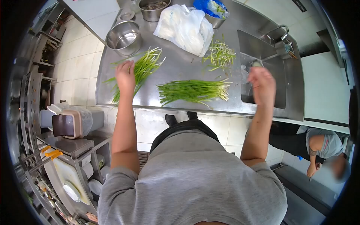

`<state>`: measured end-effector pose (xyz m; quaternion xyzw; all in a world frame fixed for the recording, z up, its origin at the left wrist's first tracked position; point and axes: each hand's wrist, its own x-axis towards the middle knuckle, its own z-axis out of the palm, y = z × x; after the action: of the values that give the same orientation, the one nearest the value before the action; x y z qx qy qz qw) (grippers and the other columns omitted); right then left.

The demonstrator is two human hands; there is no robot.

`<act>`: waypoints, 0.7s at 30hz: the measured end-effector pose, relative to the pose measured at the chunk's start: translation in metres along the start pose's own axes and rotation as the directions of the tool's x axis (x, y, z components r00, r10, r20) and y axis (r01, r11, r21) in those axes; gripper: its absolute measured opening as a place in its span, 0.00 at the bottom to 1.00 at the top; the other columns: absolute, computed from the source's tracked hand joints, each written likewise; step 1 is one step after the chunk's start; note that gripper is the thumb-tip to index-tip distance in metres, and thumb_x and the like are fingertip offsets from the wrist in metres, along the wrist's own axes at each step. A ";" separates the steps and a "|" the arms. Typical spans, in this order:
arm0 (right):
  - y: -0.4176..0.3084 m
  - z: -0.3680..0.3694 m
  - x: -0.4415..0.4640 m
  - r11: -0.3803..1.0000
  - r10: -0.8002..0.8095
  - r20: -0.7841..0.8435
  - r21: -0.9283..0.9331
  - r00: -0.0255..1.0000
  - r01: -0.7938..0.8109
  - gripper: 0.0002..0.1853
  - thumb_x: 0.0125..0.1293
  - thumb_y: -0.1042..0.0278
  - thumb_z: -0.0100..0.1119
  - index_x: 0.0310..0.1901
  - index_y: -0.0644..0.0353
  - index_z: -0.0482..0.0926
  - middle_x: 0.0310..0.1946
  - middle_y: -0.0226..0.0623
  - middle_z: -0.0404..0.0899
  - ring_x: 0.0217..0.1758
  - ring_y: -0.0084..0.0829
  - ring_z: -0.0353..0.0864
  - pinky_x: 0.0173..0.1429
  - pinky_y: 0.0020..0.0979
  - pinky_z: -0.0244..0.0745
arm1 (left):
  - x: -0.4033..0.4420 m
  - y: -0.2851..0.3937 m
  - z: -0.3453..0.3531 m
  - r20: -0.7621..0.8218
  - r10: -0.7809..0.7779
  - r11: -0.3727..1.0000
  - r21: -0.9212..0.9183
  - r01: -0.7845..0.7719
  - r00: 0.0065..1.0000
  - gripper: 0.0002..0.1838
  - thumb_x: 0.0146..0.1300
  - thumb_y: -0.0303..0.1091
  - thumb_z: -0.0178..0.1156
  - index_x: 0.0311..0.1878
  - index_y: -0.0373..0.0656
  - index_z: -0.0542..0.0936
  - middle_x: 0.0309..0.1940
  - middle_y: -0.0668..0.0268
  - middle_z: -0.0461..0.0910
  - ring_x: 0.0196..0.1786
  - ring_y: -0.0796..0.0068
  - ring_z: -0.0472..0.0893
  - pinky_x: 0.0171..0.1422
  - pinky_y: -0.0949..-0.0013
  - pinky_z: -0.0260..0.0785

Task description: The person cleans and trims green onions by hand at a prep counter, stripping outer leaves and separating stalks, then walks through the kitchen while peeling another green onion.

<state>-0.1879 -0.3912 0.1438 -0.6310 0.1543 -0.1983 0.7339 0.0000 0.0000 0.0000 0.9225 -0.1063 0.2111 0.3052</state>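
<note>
My left hand [125,77] is over the left bundle of green stalks [144,69], its fingers curled; what is between them, if anything, is hidden. My right hand [261,83] is raised over the sink's left side, fingers bent and bunched, with its grip too small to make out. Between my hands, a neat bundle of long green stalks [193,91] lies along the counter's near edge, pale ends to the right. Behind it on the right is a loose pile of pale stalk trimmings [220,55].
The steel counter [180,69] carries an empty metal pot [123,38], a white plastic bag [184,29], a filled pot [153,11] and a blue-lined container [214,11]. The sink [279,71] is at right. Another person [324,144] is at far right; bins [69,122] stand at left.
</note>
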 end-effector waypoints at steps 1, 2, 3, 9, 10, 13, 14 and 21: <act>-0.018 -0.010 0.000 0.991 -0.106 0.063 0.092 0.992 0.100 0.06 0.61 0.75 0.54 0.38 0.67 0.77 0.29 0.37 0.77 0.31 0.26 0.75 0.37 0.24 0.69 | -0.010 0.011 -0.007 0.034 -0.036 0.999 -0.021 0.037 0.999 0.11 0.57 0.28 0.59 0.44 0.42 0.81 0.41 0.55 0.80 0.45 0.64 0.78 0.56 0.62 0.66; -0.032 -0.014 0.003 0.947 -0.196 0.201 0.292 0.960 0.132 0.06 0.62 0.76 0.53 0.39 0.67 0.77 0.30 0.37 0.77 0.34 0.27 0.76 0.40 0.26 0.70 | -0.016 0.023 -0.008 0.070 -0.070 0.996 -0.042 0.073 0.995 0.12 0.57 0.28 0.59 0.45 0.42 0.81 0.40 0.56 0.80 0.43 0.65 0.79 0.54 0.62 0.67; -0.026 -0.021 0.014 0.849 -0.324 0.297 0.510 0.898 0.137 0.07 0.63 0.77 0.51 0.41 0.67 0.76 0.31 0.38 0.77 0.36 0.28 0.76 0.42 0.28 0.71 | -0.012 0.035 0.000 0.184 -0.151 0.958 -0.215 0.189 0.971 0.13 0.56 0.26 0.59 0.45 0.42 0.81 0.40 0.57 0.81 0.45 0.65 0.78 0.55 0.62 0.67; 0.115 -0.054 0.061 0.251 0.016 0.152 -0.957 0.988 0.143 0.23 0.49 0.79 0.57 0.51 0.54 0.77 0.45 0.39 0.78 0.51 0.32 0.75 0.55 0.30 0.70 | -0.045 0.173 0.065 0.379 0.278 0.850 -0.525 -0.042 0.883 0.43 0.48 0.16 0.59 0.69 0.52 0.56 0.64 0.52 0.60 0.56 0.57 0.74 0.57 0.63 0.68; 0.113 -0.032 0.049 0.413 0.144 0.119 -0.909 0.982 0.049 0.23 0.48 0.78 0.57 0.50 0.52 0.78 0.45 0.40 0.78 0.51 0.34 0.76 0.55 0.32 0.71 | -0.045 0.176 0.079 0.439 0.383 0.836 -0.539 -0.103 0.813 0.47 0.47 0.15 0.59 0.70 0.54 0.51 0.67 0.51 0.54 0.59 0.56 0.72 0.57 0.64 0.68; 0.160 -0.048 0.041 0.438 0.097 0.196 -0.889 0.976 0.135 0.17 0.50 0.73 0.58 0.45 0.51 0.80 0.42 0.42 0.80 0.46 0.38 0.79 0.50 0.34 0.73 | -0.042 0.182 0.094 0.740 0.269 0.830 -0.503 0.241 0.617 0.46 0.47 0.14 0.56 0.70 0.54 0.52 0.68 0.49 0.53 0.65 0.51 0.63 0.63 0.59 0.62; 0.166 -0.051 0.037 0.256 0.053 0.224 -0.945 0.973 0.204 0.16 0.51 0.72 0.59 0.43 0.52 0.81 0.41 0.42 0.80 0.44 0.38 0.80 0.48 0.35 0.73 | -0.043 0.184 0.095 0.726 0.237 0.880 -0.442 0.174 0.645 0.43 0.49 0.14 0.54 0.69 0.53 0.54 0.67 0.49 0.55 0.65 0.51 0.63 0.65 0.59 0.59; 0.169 -0.081 0.043 0.467 0.188 0.203 -0.879 0.961 0.094 0.09 0.53 0.73 0.60 0.38 0.61 0.81 0.32 0.37 0.82 0.37 0.31 0.80 0.40 0.29 0.73 | -0.071 0.187 0.139 0.633 0.395 0.913 -0.351 -0.208 0.666 0.24 0.60 0.32 0.55 0.62 0.49 0.67 0.62 0.55 0.64 0.61 0.52 0.68 0.67 0.54 0.55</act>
<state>-0.1732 -0.4612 -0.0343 -0.9347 0.1496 0.0186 0.3220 -0.0788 -0.2274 -0.0362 0.8569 -0.3901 -0.1158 0.3165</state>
